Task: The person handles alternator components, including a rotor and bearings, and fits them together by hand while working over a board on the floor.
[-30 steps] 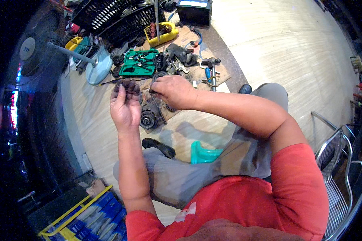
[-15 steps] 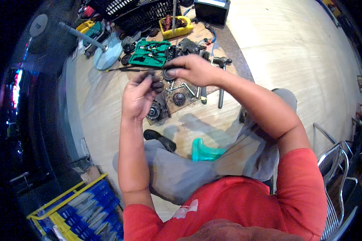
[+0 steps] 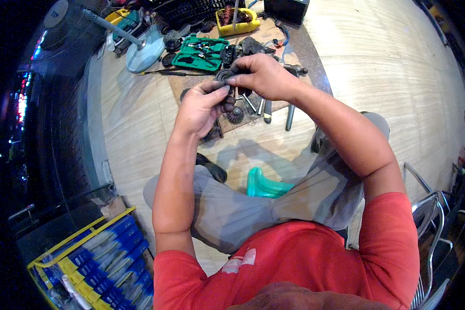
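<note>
My left hand and my right hand meet above the work board, fingertips almost touching. Each has its thumb and fingers pinched together, dark with grime. What lies in either pinch is too small and dark to make out. A dark ring-shaped part shows right beside the fingertips; whether it is held or lies beneath them, I cannot tell. Below the hands rests a dark toothed gear. Near it, to the right, are an L-shaped metal key and a hammer. A larger dark part is mostly hidden under my left wrist.
Beyond the hands lie a green tool case and a yellow cut-open container of parts. A blue round stand base stands left. Between my legs is a green plastic stool. A yellow-and-blue rack is lower left, a metal chair right.
My left hand has moved right and up to meet the right hand's fingertips. My right hand has shifted slightly right and up in the picture. The whole view has also shifted a little.
</note>
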The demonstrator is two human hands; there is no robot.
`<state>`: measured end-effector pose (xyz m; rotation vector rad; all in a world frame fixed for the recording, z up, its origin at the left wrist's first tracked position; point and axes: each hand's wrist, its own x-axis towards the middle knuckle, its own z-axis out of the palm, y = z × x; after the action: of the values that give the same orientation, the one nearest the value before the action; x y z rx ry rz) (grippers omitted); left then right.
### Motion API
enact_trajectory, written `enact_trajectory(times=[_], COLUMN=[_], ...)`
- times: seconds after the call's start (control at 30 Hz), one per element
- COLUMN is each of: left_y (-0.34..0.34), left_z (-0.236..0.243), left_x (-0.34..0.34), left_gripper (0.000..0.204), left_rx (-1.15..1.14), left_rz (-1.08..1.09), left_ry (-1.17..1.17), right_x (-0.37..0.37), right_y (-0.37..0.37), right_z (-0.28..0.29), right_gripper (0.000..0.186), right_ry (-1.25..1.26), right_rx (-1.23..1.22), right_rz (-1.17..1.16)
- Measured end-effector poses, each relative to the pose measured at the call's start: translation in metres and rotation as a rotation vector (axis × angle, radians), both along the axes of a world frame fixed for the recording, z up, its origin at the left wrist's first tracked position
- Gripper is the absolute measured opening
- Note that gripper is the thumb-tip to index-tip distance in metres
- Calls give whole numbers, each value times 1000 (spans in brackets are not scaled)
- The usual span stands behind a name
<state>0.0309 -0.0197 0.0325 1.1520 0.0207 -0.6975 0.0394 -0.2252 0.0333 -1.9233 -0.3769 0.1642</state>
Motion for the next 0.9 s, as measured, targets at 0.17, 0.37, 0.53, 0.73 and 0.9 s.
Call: enact_trajectory(times=[0.17,0.37,0.53,0.73,0.9], left_y=[-13,-17,-22,-25,-32], left_z=[-3,-8,-1,-3,-20], left_x=[-7,-8,-16,-19,-23], left_gripper=[18,22,21,16,14], left_rx=[181,236,113,374,842], left_rz=[133,70,-1,-12,39], left_ry=[-64,-90,53,-153,-665], right_x=[0,-1,6,-4,1], right_y=[-3,-5,-7,3,5], right_z=[9,14,5,9,-12], right_gripper=[27,18,18,18,18], right_ry=[-51,16,103,162,247], right_rx=[-102,-65,12,26,115], right_rz=[-28,-53,-115,-233,-263])
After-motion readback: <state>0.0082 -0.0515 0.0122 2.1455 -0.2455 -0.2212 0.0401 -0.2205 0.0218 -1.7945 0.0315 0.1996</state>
